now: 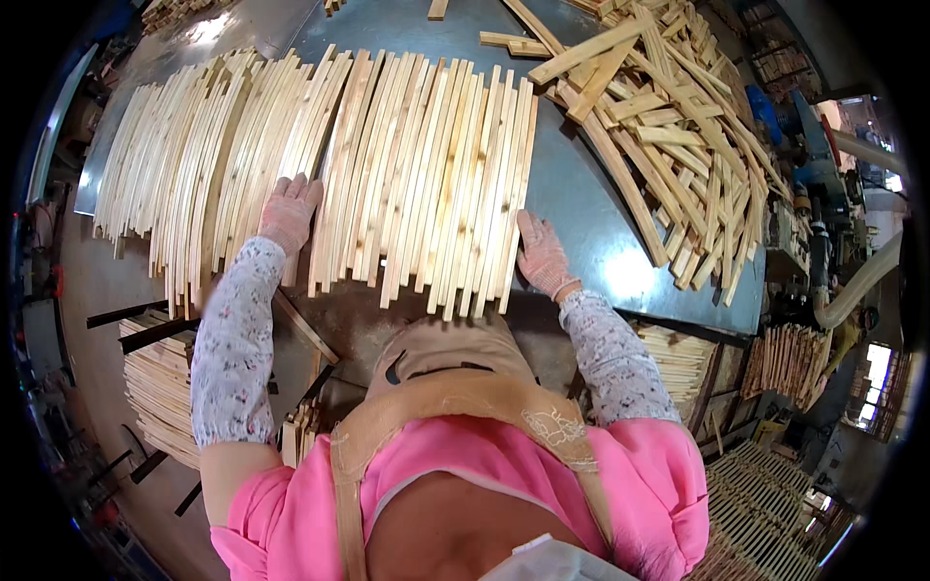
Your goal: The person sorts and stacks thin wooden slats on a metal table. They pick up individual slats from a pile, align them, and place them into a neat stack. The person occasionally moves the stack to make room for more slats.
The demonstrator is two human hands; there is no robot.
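A row of narrow, pale wooden strips [426, 174] lies side by side before me, their near ends uneven and overhanging the table edge. My left hand [291, 215], in a pinkish glove, lies with fingers stretched out at this row's left side. It is at the seam with a second batch of wooden strips [218, 155], stacked higher in places. My right hand [543, 256], gloved alike, rests against the row's right outer strip with its fingers extended. Neither hand is wrapped around a strip.
The strips lie on a grey metal tabletop [591, 218]. A jumbled heap of wood pieces [678, 145] covers its right side. Below the table are stacked strips at the left [160, 387] and right [673, 363]. Machinery with a pale hose [857, 286] stands farther right.
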